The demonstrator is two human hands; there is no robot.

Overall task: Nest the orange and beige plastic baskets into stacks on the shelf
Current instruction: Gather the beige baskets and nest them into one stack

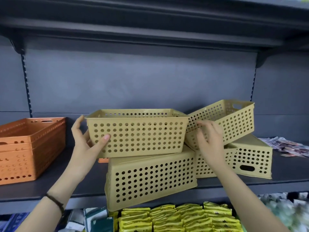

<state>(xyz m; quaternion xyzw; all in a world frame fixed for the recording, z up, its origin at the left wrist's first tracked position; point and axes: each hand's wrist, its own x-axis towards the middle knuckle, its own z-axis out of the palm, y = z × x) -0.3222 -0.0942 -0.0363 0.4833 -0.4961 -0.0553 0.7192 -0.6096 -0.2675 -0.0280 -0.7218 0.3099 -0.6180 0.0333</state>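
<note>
This is a shop. The shelf (292,168) belongs to dark metal retail racking: slotted uprights (26,84) run up either side of a plain back panel (142,81), and a bracket (18,46) hooked into the left one carries an upper shelf (150,30).

The goods are many copies of the same item. Orange baskets (25,148) sit nested at the shelf's left end. Several matching beige baskets (150,178) crowd its middle and front edge. Small printed packets (287,146) lie loose at its right end.

Under the front edge, a lower tier holds yellow packets (184,218) in tight rows. Other bagged goods (98,221) lie to their left.
</note>
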